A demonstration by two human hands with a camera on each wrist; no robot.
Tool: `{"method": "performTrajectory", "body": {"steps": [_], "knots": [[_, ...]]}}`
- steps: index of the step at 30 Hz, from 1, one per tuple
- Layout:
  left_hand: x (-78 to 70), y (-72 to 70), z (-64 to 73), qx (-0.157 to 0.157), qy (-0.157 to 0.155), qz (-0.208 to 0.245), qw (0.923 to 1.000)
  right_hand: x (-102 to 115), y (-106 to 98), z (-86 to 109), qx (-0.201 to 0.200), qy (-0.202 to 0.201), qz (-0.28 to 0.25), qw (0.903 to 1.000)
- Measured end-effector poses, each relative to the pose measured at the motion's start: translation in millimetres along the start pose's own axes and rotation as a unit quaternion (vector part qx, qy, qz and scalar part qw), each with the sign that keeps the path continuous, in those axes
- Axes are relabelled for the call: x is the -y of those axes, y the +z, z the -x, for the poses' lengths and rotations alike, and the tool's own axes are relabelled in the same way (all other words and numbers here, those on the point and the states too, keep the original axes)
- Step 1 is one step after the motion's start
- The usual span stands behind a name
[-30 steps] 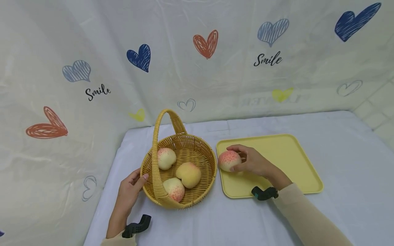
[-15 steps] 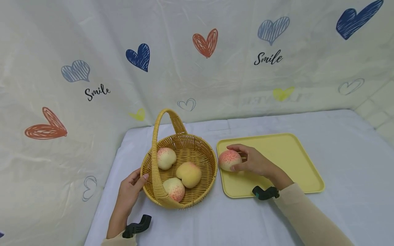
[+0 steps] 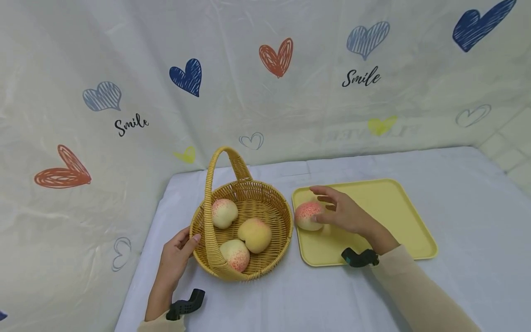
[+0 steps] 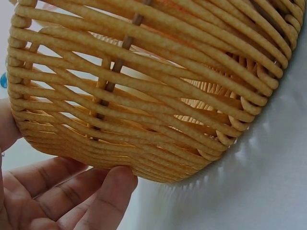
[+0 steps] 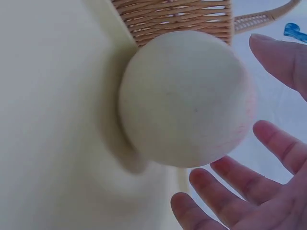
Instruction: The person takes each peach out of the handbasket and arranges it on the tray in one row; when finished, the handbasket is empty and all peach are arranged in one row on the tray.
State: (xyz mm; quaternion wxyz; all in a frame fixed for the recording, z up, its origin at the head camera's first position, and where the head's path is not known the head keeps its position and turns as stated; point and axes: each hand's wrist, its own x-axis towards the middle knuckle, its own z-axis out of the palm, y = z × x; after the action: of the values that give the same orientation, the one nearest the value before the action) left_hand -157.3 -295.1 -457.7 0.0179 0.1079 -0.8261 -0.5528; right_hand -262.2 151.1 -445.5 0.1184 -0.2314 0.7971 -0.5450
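Note:
A wicker basket (image 3: 280,249) with a tall arched handle holds two pale pink-speckled peaches, the upper one (image 3: 224,213) and the lower one (image 3: 235,255), plus a yellow peach (image 3: 255,235). My left hand (image 3: 178,253) grips its left side, thumb over the rim and fingers against the outer wall (image 4: 110,196). Another pink-topped peach (image 3: 308,216) sits at the left end of a yellow tray (image 3: 373,198). Spread around that peach, apart from it in the right wrist view, are the fingers (image 5: 240,191) of my right hand (image 3: 348,214).
The basket stands close to the tray's left edge, on a white cloth (image 3: 290,299) covering the table. A white curtain (image 3: 315,106) printed with hearts hangs behind. The basket's handle (image 3: 210,203) rises above its rim.
My right hand has let go of the peach on the tray, its fingers spreading and lifting slightly. The peach stays in place. My left hand and the basket have not moved.

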Motion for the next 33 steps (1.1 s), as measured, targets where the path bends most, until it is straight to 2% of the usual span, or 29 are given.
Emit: {"method": "performTrajectory", "body": {"steps": [4, 8, 15, 24, 33], "knots": [[-0.9, 1.8, -1.5, 0.004, 0.002, 0.007, 1.0000, 15, -4, -3.8, -0.014, -0.025, 0.010, 0.9996], [1.3, 2.0, -2.4, -0.001, 0.002, -0.001, 1.0000, 36, -2, -11.1, -0.013, -0.046, -0.017, 0.9987], [1.3, 0.2, -2.1, -0.005, 0.003, 0.000, 1.0000, 69, 16, -31.3, 0.035, -0.062, -0.072, 0.9949], [-0.5, -0.9, -1.4, 0.000, 0.002, 0.004, 1.0000, 84, 50, -70.0, 0.105, -0.033, -0.087, 0.9901], [-0.7, 0.0, 0.4, 0.002, -0.006, 0.007, 1.0000, 86, 78, -103.1, 0.164, 0.014, -0.057, 0.9846]]}}
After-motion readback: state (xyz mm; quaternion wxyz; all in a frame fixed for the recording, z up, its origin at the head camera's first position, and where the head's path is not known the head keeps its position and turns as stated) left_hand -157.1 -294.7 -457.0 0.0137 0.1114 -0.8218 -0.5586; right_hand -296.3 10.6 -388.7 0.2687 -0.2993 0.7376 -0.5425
